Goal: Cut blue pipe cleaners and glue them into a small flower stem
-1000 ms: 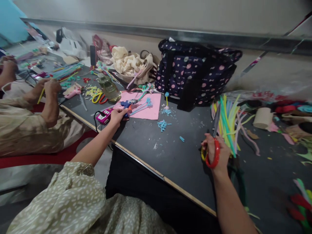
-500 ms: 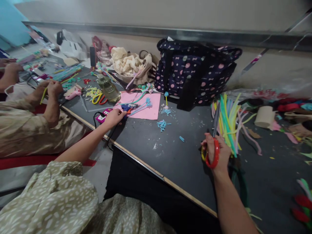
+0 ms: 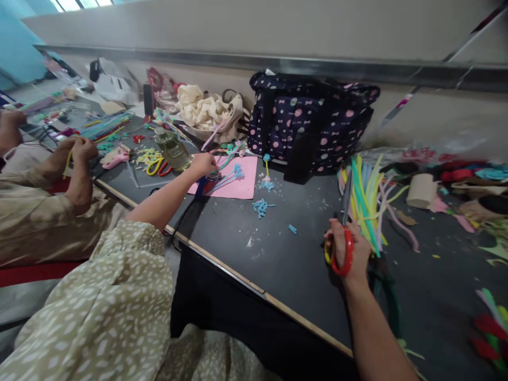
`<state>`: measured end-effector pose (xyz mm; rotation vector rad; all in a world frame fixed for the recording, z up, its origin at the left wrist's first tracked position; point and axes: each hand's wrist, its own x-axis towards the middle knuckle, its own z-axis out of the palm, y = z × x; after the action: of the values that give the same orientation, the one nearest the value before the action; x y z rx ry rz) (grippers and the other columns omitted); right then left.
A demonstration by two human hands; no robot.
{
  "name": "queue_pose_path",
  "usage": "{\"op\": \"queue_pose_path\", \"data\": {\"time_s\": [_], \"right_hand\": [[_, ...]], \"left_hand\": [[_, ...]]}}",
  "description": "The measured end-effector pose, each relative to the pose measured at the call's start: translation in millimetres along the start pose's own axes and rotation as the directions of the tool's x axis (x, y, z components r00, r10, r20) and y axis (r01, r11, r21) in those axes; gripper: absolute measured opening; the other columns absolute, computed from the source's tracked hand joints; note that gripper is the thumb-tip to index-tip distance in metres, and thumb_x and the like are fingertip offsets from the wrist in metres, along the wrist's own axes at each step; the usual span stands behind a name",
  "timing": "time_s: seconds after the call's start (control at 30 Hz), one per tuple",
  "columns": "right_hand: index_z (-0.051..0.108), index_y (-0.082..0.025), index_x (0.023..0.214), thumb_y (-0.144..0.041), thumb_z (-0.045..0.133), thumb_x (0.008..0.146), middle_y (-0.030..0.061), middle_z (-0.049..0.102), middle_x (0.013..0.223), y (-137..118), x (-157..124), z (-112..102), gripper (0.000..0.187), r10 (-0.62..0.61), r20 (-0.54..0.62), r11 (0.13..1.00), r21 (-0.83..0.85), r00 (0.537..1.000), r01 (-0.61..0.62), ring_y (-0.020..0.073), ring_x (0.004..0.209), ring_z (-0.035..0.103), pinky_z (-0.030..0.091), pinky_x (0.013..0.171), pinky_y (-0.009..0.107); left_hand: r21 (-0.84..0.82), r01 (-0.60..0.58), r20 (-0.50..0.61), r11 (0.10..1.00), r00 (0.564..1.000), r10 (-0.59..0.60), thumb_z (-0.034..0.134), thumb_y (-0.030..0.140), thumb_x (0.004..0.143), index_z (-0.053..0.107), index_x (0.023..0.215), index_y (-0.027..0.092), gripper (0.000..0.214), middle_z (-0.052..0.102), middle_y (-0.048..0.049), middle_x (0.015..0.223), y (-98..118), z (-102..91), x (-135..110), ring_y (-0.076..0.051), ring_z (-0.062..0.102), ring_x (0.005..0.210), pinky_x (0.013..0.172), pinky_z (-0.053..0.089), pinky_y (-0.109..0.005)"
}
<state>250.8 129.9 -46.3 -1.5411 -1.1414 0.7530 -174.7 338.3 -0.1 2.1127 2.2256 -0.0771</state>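
Observation:
My right hand [image 3: 351, 251] is closed around the handles of scissors [image 3: 344, 246], one loop red and one yellow, with the blades pointing away from me. My left hand [image 3: 203, 165] reaches over a pink sheet [image 3: 248, 182], its fingers bunched together and pointing down; whatever is in them is hidden. A dark blue tool [image 3: 201, 188], partly covered, lies just below that hand. Blue fuzzy-tipped stems [image 3: 226, 179] rest on the sheet beside it. Short blue pipe cleaner pieces [image 3: 262, 208] are heaped on the dark table, and one blue piece [image 3: 292, 228] lies apart.
A patterned bag [image 3: 309, 124] stands at the back. Colourful pipe cleaners [image 3: 365, 201] lie beyond my right hand, near a cream roll [image 3: 421, 190]. A bottle [image 3: 172, 148] and yellow-and-red scissors [image 3: 159, 166] are at left. Another person's hands [image 3: 82, 150] work farther left.
My left hand has moved forward and slightly right, off the tool's orange part to above the pink sheet. My right hand still holds the scissors in about the same place.

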Motion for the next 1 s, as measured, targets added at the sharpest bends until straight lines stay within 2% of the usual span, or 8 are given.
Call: {"op": "queue_pose_path", "data": {"time_s": [0.17,0.33,0.5,0.63,0.7,0.77,0.87,1.0], "right_hand": [[0.065,-0.016,0.085,-0.060,0.063,0.079,-0.0008,0.058,0.058,-6,0,1,0.044,0.034,0.007,0.999,0.024,0.999,-0.034,0.0098,0.045,0.052,0.043,0.041,0.021],[0.066,-0.016,0.092,-0.060,0.063,0.078,-0.0008,0.059,0.059,-2,0,2,0.046,0.045,0.021,0.998,0.051,0.999,-0.046,0.0099,0.046,0.053,0.043,0.041,0.020],[0.066,-0.017,0.095,-0.057,0.065,0.078,-0.0011,0.060,0.061,4,0,2,0.044,0.052,0.029,0.996,0.076,0.998,-0.054,0.0099,0.047,0.052,0.044,0.043,0.021],[0.067,-0.017,0.091,-0.057,0.064,0.079,-0.0008,0.060,0.060,4,0,2,0.042,0.037,0.021,0.998,0.041,0.999,-0.038,0.0106,0.046,0.052,0.045,0.043,0.022],[0.067,-0.017,0.091,-0.057,0.063,0.080,-0.0006,0.060,0.060,3,0,2,0.042,0.017,0.015,0.999,0.027,1.000,-0.018,0.0112,0.048,0.053,0.046,0.045,0.022],[0.066,-0.017,0.094,-0.057,0.064,0.080,0.0001,0.061,0.062,2,0,3,0.043,-0.001,0.017,0.999,0.035,1.000,0.000,0.0123,0.051,0.056,0.048,0.048,0.023],[0.066,-0.017,0.096,-0.058,0.065,0.077,0.0011,0.063,0.064,0,0,4,0.045,0.019,0.025,0.999,0.050,1.000,-0.021,0.0138,0.053,0.058,0.049,0.048,0.025],[0.066,-0.017,0.094,-0.058,0.066,0.075,0.0000,0.061,0.060,-2,2,4,0.045,0.032,0.005,0.999,0.031,0.999,-0.032,0.0140,0.051,0.057,0.047,0.047,0.025]], "left_hand": [[0.025,-0.011,0.026,1.000,1.000,0.010,0.066,0.036,0.073,0.076,0.092,0.018,0.028,0.071,-0.0120,0.097,14,12.2,21,-0.028,0.063,0.096,0.081,0.046,-0.031],[0.096,-0.046,-0.083,0.994,0.995,0.054,0.057,0.022,0.076,0.072,0.102,0.009,0.032,0.067,-0.0193,0.106,12,14.4,29,-0.033,0.061,0.103,0.088,0.045,-0.038],[0.090,-0.008,-0.151,0.996,0.988,0.022,0.047,0.018,0.083,0.068,0.106,0.010,0.032,0.064,-0.0195,0.112,2,6.7,32,-0.032,0.058,0.110,0.090,0.043,-0.038],[0.041,-0.013,-0.229,0.999,0.973,0.022,0.041,0.021,0.086,0.067,0.101,0.013,0.031,0.064,-0.0177,0.112,20,-9.0,17,-0.030,0.057,0.108,0.085,0.043,-0.036],[-0.088,-0.118,-0.319,0.989,0.944,0.084,0.046,0.022,0.084,0.068,0.095,0.014,0.026,0.066,-0.0145,0.102,43,-17.5,0,-0.026,0.058,0.100,0.084,0.042,-0.033],[-0.216,-0.316,-0.362,0.924,0.904,0.225,0.048,0.025,0.085,0.067,0.092,0.014,0.023,0.067,-0.0111,0.095,71,-22.6,-24,-0.021,0.058,0.089,0.081,0.042,-0.031],[-0.372,-0.594,-0.357,0.713,0.801,0.481,0.051,0.024,0.086,0.065,0.086,0.015,0.018,0.067,-0.0070,0.086,115,-18.7,-64,-0.016,0.057,0.077,0.073,0.042,-0.027],[-0.471,-0.733,-0.269,0.491,0.649,0.712,0.055,0.023,0.086,0.065,0.083,0.016,0.012,0.065,-0.0046,0.081,163,2.5,-104,-0.014,0.057,0.074,0.071,0.041,-0.026]]}}
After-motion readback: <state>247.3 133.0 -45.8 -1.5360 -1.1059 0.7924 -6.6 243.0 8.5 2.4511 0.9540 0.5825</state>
